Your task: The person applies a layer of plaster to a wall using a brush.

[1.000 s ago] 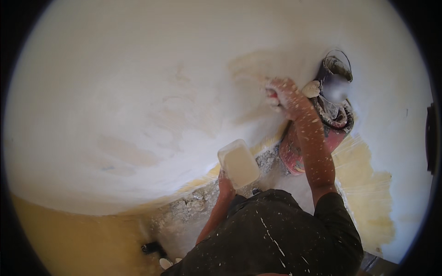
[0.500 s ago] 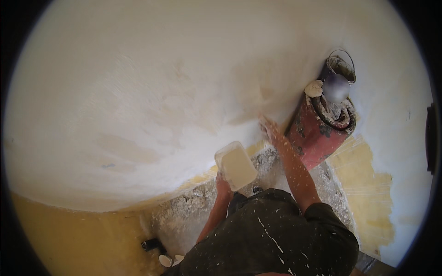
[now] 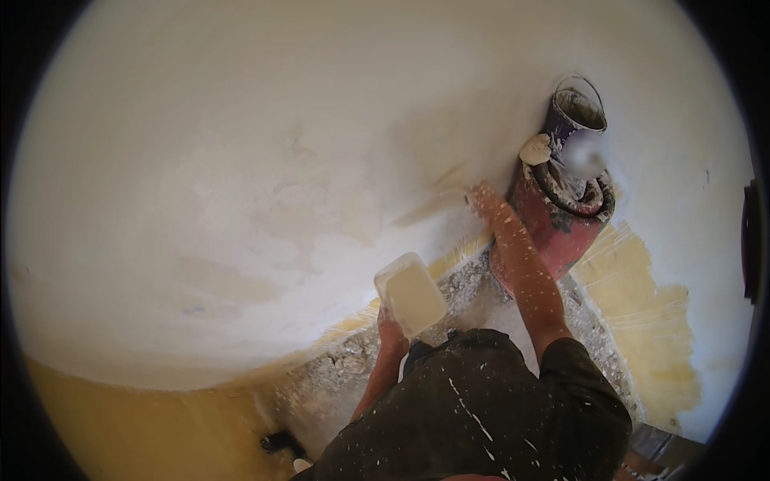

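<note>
My left hand (image 3: 390, 330) holds a translucent plastic container (image 3: 413, 293) with pale, cream-coloured contents, tilted below the wall. My right hand (image 3: 485, 200), flecked with white spatter like its forearm, is raised beside the white, patchily coated wall (image 3: 265, 176), left of a red drum (image 3: 553, 236). Its fingers are blurred, so I cannot tell what, if anything, they hold or whether they touch the wall.
A dark bucket with a wire handle (image 3: 569, 116) stands at the corner behind the drum, beside a pale lump (image 3: 536, 151). Bare yellow patches (image 3: 638, 313) show on both sides. Rubble and dust cover the floor (image 3: 349, 361); dark objects (image 3: 281, 441) lie lower left.
My right hand dropped along the wall, then rose a little, ending lower than a second ago. My left hand and the container moved only slightly.
</note>
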A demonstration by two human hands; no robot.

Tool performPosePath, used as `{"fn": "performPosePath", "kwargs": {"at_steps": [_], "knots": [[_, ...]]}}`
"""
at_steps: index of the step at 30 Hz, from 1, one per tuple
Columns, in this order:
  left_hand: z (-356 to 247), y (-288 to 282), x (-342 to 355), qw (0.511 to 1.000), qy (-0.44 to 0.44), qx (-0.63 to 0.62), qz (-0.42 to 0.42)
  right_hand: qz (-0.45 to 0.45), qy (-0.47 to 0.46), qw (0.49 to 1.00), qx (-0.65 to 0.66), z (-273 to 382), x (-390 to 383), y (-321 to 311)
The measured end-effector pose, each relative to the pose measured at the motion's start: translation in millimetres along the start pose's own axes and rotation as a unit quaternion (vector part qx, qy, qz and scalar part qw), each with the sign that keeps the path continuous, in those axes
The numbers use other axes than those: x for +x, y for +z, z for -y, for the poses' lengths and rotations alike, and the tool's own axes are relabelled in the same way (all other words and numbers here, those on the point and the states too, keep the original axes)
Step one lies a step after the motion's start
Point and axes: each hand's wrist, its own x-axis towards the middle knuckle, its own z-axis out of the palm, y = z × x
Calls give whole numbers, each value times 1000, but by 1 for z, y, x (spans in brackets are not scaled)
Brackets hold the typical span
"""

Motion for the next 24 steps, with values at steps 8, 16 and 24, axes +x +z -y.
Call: {"fn": "performPosePath", "kwargs": {"at_steps": [8, 16, 24], "knots": [[10, -4, 7, 996, -49, -68, 28, -14, 189, 585, 788, -4, -8, -153], [-3, 5, -1, 997, -14, -72, 32, 9, 288, 590, 754, 25, -23, 36], [-5, -4, -17, 994, 80, 72, 19, 75, 388, 420, 817, 22, -61, 168]]}}
